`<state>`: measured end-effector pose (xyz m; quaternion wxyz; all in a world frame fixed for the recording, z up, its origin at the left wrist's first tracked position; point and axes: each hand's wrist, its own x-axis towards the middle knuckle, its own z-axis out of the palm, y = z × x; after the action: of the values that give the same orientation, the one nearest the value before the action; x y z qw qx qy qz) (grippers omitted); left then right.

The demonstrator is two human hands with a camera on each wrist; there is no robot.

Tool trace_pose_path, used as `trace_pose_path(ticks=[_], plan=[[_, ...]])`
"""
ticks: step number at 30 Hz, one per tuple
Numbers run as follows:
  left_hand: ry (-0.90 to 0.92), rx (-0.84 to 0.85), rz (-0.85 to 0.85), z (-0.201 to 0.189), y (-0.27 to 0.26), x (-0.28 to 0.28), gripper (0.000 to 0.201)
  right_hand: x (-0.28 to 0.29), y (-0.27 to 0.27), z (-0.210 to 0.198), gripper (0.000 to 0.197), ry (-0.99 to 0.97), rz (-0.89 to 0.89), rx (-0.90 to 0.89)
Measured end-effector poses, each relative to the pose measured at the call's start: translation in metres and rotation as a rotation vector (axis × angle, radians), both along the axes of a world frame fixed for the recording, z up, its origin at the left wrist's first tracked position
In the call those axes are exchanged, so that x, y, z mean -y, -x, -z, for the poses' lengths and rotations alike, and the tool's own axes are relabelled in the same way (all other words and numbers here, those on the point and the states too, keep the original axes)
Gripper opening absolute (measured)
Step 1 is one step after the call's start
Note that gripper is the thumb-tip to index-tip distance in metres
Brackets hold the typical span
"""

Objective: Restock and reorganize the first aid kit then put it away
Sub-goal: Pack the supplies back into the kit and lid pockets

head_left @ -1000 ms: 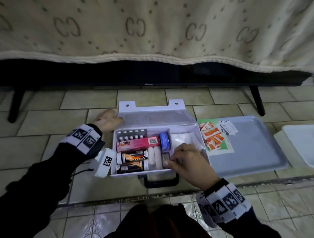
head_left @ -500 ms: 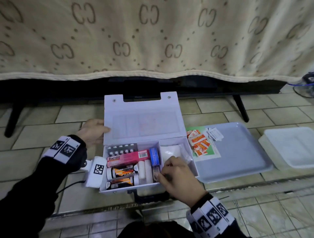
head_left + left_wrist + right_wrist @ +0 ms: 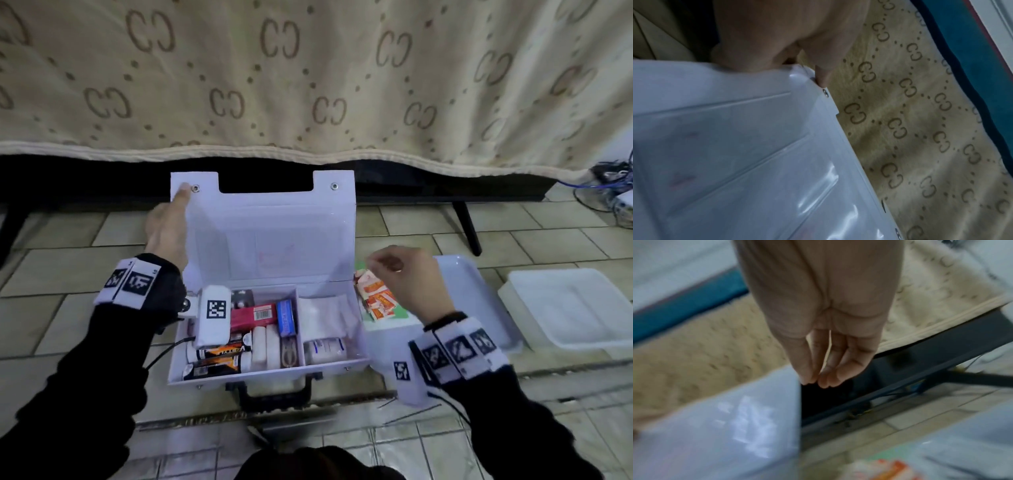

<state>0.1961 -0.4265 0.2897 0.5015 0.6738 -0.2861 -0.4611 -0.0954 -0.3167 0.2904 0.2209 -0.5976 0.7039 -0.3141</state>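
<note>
The white first aid kit (image 3: 267, 373) lies open on the tiled floor, its lid (image 3: 274, 236) standing upright. My left hand (image 3: 168, 229) grips the lid's top left corner, thumb (image 3: 823, 76) on the front beside the snap and fingers behind. Inside are a red box (image 3: 253, 317), a blue tube (image 3: 286, 317), two orange-and-black bottles (image 3: 222, 353), white rolls (image 3: 265, 346), gauze (image 3: 325, 315) and a white bottle (image 3: 325, 347). My right hand (image 3: 400, 277) hovers right of the lid with relaxed fingers (image 3: 818, 369), empty, above orange sachets (image 3: 376, 299).
The sachets lie on a grey tray (image 3: 472, 301) to the right of the kit. A white tub (image 3: 568, 308) sits further right. A patterned blanket (image 3: 308, 85) hangs over a dark stand behind, with a black leg (image 3: 467, 226). Cables lie at the far right (image 3: 609, 185).
My left hand has slid up the lid to its top corner and raised it upright. My right hand has come out of the kit and moved right, over the sachets.
</note>
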Motion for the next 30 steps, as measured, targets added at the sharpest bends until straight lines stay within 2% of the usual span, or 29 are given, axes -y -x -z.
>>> trace_pose_path(ticks=[2, 5, 7, 9, 13, 15, 18, 22, 23, 25, 27, 30], plan=[[0.034, 0.064, -0.023, 0.001, 0.006, -0.005, 0.031, 0.025, 0.026, 0.009, 0.021, -0.160, 0.128, -0.101], [0.076, 0.066, -0.067, 0.008, 0.004, -0.004, 0.038, 0.044, 0.038, 0.034, 0.042, -0.526, 0.121, -0.302], [0.085, 0.061, -0.070, 0.011, 0.002, -0.004, 0.038, 0.046, 0.036, 0.045, 0.048, -0.578, 0.116, -0.337], [0.116, 0.012, -0.085, 0.014, -0.001, -0.005, 0.041, 0.047, 0.037, 0.051, 0.045, -0.519, 0.151, -0.296], [0.130, -0.027, -0.080, 0.020, -0.004, -0.003, 0.042, 0.048, 0.040, 0.052, 0.027, -0.416, 0.198, -0.162], [0.134, -0.066, -0.066, 0.022, -0.006, -0.003, 0.037, 0.046, 0.044, 0.049, 0.020, -0.374, 0.214, -0.092], [0.121, -0.105, -0.017, 0.024, -0.012, -0.003, 0.024, 0.047, 0.054, 0.042, 0.027, -0.355, 0.201, -0.019], [0.127, -0.211, 0.033, 0.029, -0.021, -0.001, 0.013, 0.051, 0.057, 0.010, 0.018, -0.221, 0.113, 0.081], [0.133, -0.248, 0.040, 0.030, -0.022, -0.001, 0.008, 0.053, 0.050, -0.003, 0.013, -0.152, 0.094, 0.126], [0.125, -0.287, 0.041, 0.027, -0.023, -0.003, 0.013, 0.056, 0.025, -0.031, 0.005, -0.021, 0.020, 0.207], [0.106, -0.294, 0.074, 0.025, -0.023, -0.005, 0.013, 0.061, -0.011, -0.055, 0.003, 0.055, -0.117, 0.295], [0.117, -0.311, 0.049, 0.019, -0.024, -0.012, 0.008, 0.075, -0.072, -0.068, 0.013, 0.076, -0.312, 0.335]])
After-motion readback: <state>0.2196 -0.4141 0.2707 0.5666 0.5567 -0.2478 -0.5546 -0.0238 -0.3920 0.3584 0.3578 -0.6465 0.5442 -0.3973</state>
